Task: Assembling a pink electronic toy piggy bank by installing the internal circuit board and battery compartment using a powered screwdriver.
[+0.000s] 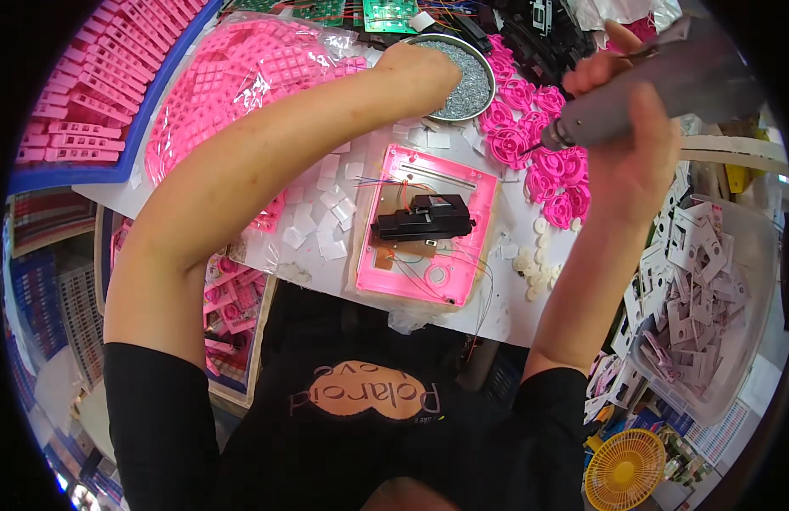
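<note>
The person's black shirt [360, 400] fills the bottom of the head view, closest to the lens, with both bare forearms rising from it toward the bench.

The left hand [424, 72] reaches far across the table [496, 315] into a round metal dish [484, 81] of small grey screws [473, 89]. Its fingers are curled down into the pile, as if picking; whether they have closed on a screw cannot be told, since the fingertips are hidden.

The right hand [637, 140] is clamped around a grey electric screwdriver [658, 81], held raised and tilted so that its tip points down and left, hovering over a heap of pink wheels [539, 145] and clear of the work.

Between the arms lies a pink frame [424, 226], flat on the table just in front of the person. A black module [424, 217] sits across its middle, with thin wires running from it. The frame lies within easy reach of both hands, near the dish.

Around it are small white square bits [322, 213], white discs [535, 264], a bag of pink grids [241, 85] at upper left, and a clear bin [752, 281] of pale flat parts at right. A yellow fan [624, 468] stands low on the right.
</note>
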Motion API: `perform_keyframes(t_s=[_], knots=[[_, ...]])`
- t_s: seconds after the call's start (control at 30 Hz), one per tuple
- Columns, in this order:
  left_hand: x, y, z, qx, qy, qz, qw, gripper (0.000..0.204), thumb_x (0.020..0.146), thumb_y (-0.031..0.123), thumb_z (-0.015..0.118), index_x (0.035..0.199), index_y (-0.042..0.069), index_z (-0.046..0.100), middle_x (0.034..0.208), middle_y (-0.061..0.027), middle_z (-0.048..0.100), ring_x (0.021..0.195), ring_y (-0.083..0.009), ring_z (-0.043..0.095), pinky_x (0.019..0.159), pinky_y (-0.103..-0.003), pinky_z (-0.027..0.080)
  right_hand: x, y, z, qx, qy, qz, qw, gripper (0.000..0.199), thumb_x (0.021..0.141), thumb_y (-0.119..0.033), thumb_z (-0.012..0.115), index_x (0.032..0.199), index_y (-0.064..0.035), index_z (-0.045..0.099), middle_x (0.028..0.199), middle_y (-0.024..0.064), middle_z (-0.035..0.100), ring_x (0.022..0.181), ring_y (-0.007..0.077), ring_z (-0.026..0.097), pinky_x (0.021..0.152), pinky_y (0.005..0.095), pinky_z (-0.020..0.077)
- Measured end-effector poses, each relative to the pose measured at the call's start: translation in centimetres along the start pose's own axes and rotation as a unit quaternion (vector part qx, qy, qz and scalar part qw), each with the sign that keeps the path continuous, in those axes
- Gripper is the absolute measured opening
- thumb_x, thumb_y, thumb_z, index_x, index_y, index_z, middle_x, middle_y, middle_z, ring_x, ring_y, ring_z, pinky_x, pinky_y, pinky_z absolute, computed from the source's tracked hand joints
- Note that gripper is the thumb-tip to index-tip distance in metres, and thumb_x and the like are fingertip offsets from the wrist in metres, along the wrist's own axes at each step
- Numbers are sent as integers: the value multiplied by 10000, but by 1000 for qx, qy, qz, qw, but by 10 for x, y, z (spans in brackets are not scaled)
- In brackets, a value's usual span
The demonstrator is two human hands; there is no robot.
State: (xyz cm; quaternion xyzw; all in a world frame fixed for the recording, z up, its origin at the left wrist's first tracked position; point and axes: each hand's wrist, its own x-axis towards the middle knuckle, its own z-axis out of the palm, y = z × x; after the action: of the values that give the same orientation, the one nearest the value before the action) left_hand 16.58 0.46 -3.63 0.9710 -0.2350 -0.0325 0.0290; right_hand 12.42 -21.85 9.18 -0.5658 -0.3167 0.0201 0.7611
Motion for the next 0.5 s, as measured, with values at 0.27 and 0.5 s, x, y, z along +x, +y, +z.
perform_keyframes(t_s=[0.27, 0.5], knots=[[-7, 3, -15, -2, 34, -1, 999, 227, 911, 285, 614, 917, 89, 728, 931, -121, 719, 848, -340, 709, 721, -484, 563, 2, 20, 39, -68, 73, 21, 995, 354, 957, -79, 608, 1266, 86, 551, 970, 125, 623, 887, 197, 598, 888, 402, 499], [-113, 46, -65, -372, 125, 101, 914, 167, 806, 193, 764, 842, 72, 655, 779, -92, 622, 730, -326, 627, 657, -437, 474, -45, 4, 48, 118, -17, -10, 993, 332, 982, -158, 552, 1294, -49, 516, 696, 28, 527, 586, 149, 501, 579, 342, 456]])
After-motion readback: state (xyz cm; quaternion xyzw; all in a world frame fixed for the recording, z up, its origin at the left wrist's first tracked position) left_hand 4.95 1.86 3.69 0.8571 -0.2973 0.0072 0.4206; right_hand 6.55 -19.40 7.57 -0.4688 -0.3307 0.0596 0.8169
